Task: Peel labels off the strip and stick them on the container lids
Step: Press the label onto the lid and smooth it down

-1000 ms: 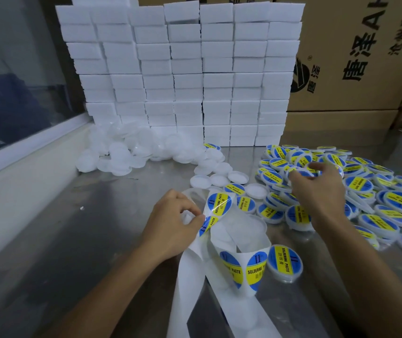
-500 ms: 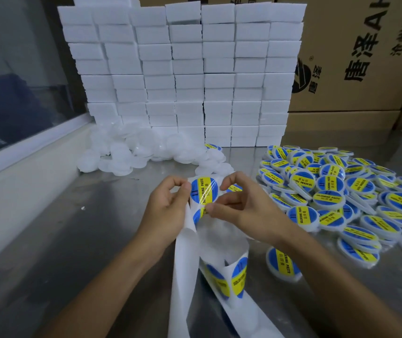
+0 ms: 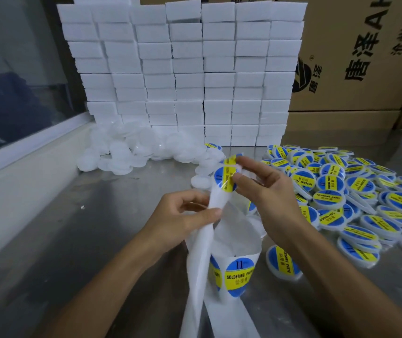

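My left hand (image 3: 185, 215) pinches the white backing strip (image 3: 216, 206), which hangs down in a loop toward me. My right hand (image 3: 266, 191) pinches a round blue-and-yellow "Soldering Paste" label (image 3: 224, 178) at the strip's top, partly lifted off the backing. More labels (image 3: 240, 274) remain on the lower loop of the strip. Plain white lids (image 3: 201, 180) lie just behind my hands. A labelled lid (image 3: 284, 263) sits alone on the table by my right forearm.
A big heap of labelled lids (image 3: 356, 201) covers the steel table (image 3: 73, 240) at the right. Unlabelled white lids (image 3: 131, 152) pile up at the back left, before a wall of white boxes (image 3: 183, 76). Cardboard cartons (image 3: 356, 57) stand at the back right.
My right hand came back from the labelled pile to the strip, took hold of the top label and is now peeling it upward. The left hand slid lower on the backing.
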The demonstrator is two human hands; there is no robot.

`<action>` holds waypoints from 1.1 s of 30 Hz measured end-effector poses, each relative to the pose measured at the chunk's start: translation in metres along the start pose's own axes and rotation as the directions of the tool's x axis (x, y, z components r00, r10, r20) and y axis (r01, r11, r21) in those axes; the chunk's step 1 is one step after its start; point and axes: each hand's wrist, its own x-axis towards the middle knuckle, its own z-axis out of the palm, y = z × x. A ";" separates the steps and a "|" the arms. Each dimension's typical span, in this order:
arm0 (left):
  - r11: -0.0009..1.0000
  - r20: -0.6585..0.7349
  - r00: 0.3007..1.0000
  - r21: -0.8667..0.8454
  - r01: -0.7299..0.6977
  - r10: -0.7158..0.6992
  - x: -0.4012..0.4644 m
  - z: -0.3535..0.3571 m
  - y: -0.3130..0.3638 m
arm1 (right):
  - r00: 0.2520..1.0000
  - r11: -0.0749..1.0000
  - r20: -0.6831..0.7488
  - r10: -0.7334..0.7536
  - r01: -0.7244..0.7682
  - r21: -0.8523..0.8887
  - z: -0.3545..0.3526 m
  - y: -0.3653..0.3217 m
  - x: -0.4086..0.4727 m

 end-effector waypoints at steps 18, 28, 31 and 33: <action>0.987 -0.214 0.977 -0.157 -0.019 -0.015 0.006 0.003 -0.008 | 0.956 0.872 0.193 -0.219 0.281 -0.402 0.009 0.018 -0.008; 0.994 -0.192 0.978 -0.056 -0.092 0.080 0.006 0.006 -0.013 | 0.731 0.334 0.335 -0.594 0.603 -0.724 0.012 0.016 -0.012; 0.991 -0.161 0.978 0.042 -0.126 0.131 0.007 0.005 -0.016 | 0.732 0.318 0.395 -0.556 0.626 -0.712 0.013 0.017 -0.013; 0.986 -0.138 0.979 0.102 -0.134 0.148 0.008 0.004 -0.017 | 0.732 0.294 0.410 -0.544 0.624 -0.724 0.014 0.017 -0.012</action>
